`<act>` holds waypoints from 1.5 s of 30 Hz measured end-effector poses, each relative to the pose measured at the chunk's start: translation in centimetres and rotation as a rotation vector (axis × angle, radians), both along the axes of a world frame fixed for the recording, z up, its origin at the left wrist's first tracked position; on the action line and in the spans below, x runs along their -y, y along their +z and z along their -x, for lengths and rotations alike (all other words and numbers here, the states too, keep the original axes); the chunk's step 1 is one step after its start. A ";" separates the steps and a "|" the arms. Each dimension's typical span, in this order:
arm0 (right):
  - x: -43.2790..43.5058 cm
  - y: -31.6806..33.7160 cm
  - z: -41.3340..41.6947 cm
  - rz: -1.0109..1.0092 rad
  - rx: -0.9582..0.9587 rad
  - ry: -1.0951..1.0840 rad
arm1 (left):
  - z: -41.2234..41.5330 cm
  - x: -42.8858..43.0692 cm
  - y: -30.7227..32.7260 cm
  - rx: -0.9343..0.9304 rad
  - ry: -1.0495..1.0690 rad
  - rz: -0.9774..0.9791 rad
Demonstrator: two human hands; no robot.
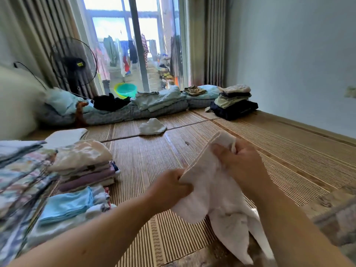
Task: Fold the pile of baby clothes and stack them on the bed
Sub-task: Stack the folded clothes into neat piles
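Both hands hold one white baby garment [215, 191] above the bamboo mat [154, 157]. My left hand [171, 189] grips its left edge in a fist. My right hand [238, 162] pinches the upper end, and the rest of the cloth hangs down toward me. To the left stands a stack of folded baby clothes [86, 164] with a cream piece on top, and in front of it lies a folded light blue piece [67, 205]. Another white garment [152, 127] lies crumpled on the mat farther away.
A folded patterned blanket [19, 180] lies at the far left. Rolled blue bedding [134, 106] runs along the window side, with a black garment [109, 102] on it. A second stack of folded clothes [234, 102] sits near the right wall. A fan [74, 63] stands by the curtain.
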State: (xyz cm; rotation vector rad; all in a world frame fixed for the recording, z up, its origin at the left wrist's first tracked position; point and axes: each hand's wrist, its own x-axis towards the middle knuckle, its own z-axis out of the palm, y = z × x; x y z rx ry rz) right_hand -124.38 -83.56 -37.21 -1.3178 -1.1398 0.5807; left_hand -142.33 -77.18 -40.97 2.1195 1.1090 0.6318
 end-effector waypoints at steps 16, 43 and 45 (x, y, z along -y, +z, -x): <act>-2.2 21.7 4.8 -0.103 0.448 -0.102 | 7.5 0.5 28.8 -0.065 0.407 -0.238; 3.2 27.6 9.9 -0.153 0.092 0.506 | 10.6 6.1 32.4 0.078 0.196 0.014; 3.2 27.7 8.9 -0.135 0.094 0.535 | 10.3 4.9 31.1 0.100 0.101 0.181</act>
